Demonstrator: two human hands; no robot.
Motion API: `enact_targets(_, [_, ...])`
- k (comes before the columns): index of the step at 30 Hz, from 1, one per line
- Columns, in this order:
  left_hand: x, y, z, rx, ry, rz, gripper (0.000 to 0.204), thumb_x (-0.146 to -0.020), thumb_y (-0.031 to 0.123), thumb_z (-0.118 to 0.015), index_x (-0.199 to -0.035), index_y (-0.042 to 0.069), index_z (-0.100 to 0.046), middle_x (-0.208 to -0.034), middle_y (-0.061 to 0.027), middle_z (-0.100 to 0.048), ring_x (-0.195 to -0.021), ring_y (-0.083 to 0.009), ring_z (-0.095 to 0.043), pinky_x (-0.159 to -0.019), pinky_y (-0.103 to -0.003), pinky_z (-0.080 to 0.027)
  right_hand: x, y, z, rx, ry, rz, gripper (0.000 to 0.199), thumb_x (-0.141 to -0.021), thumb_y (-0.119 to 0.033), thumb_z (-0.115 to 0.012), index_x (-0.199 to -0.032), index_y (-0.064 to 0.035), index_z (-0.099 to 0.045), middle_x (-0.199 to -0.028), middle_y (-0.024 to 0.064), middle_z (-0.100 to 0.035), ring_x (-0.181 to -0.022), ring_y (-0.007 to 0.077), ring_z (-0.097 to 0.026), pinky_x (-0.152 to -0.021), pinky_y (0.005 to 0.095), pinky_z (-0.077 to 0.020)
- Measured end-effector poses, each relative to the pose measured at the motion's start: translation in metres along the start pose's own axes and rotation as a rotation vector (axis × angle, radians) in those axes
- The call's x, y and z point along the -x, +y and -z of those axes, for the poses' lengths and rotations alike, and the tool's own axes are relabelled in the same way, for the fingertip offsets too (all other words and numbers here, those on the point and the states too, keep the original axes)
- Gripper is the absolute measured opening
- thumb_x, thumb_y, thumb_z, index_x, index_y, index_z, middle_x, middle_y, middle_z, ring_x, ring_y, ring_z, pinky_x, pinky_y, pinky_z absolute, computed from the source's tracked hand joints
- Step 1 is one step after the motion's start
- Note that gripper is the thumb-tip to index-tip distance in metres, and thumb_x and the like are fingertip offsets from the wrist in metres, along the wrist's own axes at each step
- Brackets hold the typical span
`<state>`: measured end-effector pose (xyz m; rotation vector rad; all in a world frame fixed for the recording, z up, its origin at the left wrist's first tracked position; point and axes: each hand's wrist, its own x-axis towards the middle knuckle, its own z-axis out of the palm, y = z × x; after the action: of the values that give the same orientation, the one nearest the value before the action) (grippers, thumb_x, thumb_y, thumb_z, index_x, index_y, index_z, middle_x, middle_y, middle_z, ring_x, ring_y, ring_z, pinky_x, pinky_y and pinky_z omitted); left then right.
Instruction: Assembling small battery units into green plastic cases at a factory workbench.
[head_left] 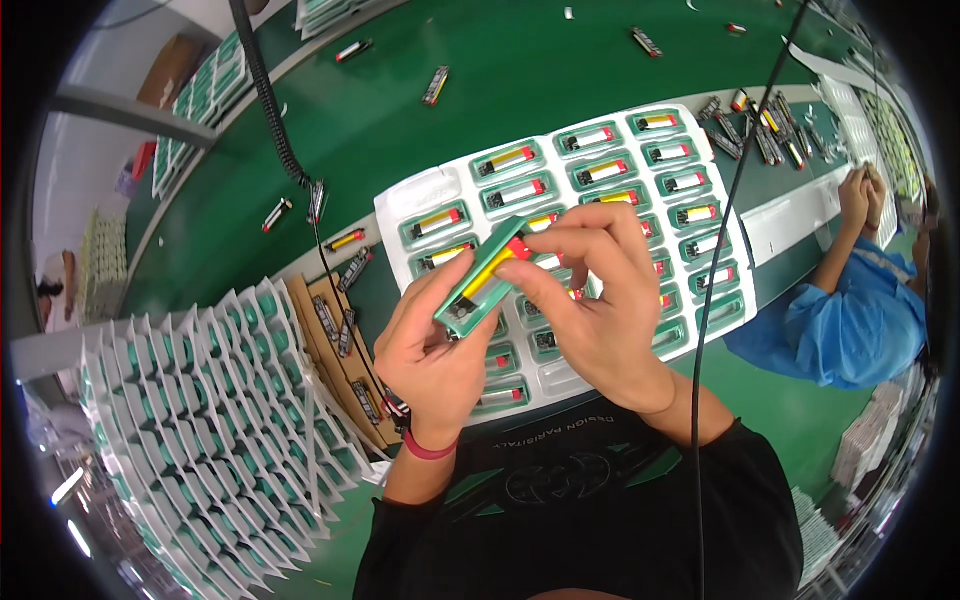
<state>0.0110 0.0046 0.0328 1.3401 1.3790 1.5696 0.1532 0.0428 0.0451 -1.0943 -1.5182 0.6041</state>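
Note:
My left hand [430, 365] grips a small green plastic case [458, 318], tilted above the tray. Inside the case lies a slim battery pack [484, 282] with a yellow stripe and a red end. The thumb and fingers of my right hand [612, 305] are closed at that red end, by the case's upper corner. Beneath both hands sits a white tray [392, 202] with rows of green cases, most holding similar battery packs. My hands cover part of its middle.
Stacked white trays with green cases [200, 430] stand at left beside a cardboard box [325, 350] of loose packs. More packs lie across the green table [540, 70], with a pile [775, 130] at right. Cables [715, 260] hang in front. A co-worker in blue [850, 320] sits right.

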Motion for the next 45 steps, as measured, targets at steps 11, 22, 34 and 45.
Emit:
enact_targets(11, [-0.003,-0.012,-0.016,0.026,0.142,-0.057,0.048,-0.078,-0.017,-0.07,-0.124,-0.011,-0.059,-0.116,-0.0197,-0.066,-0.101,-0.0229,-0.067,-0.089,-0.032,-0.055,-0.007,0.001,-0.019,-0.075,0.126,-0.069,0.022,-0.073,-0.01,-0.082,-0.086,-0.0021,-0.066,-0.09,0.0081,-0.054,-0.075,0.0222,-0.056,-0.061,0.0322,-0.0452])
enact_targets(22, [0.001,-0.013,-0.01,-0.198,0.254,-0.159,0.052,-0.07,-0.019,-0.071,-0.12,-0.009,-0.063,-0.112,-0.02,-0.069,-0.101,-0.027,-0.068,-0.09,-0.035,-0.055,-0.008,0.003,-0.011,0.011,0.087,0.161,0.029,-0.069,-0.01,-0.086,-0.092,-0.0035,-0.07,-0.086,0.0057,-0.052,-0.068,0.0126,-0.052,-0.052,0.026,-0.0403])
enact_targets(34, [-0.015,-0.015,0.005,-0.253,0.055,-0.305,0.047,-0.07,-0.016,-0.074,-0.115,-0.006,-0.067,-0.116,-0.018,-0.067,-0.105,-0.0238,-0.066,-0.089,-0.032,-0.053,-0.005,0.002,-0.024,-0.094,0.027,-0.018,0.025,-0.076,-0.009,-0.081,-0.095,-0.001,-0.067,-0.084,0.008,-0.055,-0.069,0.0205,-0.055,-0.056,0.0323,-0.0443])
enact_targets(45, [-0.01,-0.006,0.018,0.017,-0.332,0.2,0.042,-0.089,0.004,-0.07,-0.129,0.001,-0.06,-0.114,-0.0141,-0.069,-0.096,-0.0157,-0.067,-0.081,-0.028,-0.056,-0.021,0.026,0.03,-0.122,-0.648,-0.284,0.03,-0.083,-0.017,-0.077,-0.104,0.0019,-0.068,-0.067,0.0105,-0.061,-0.057,0.0165,-0.059,-0.053,0.0334,-0.0438])
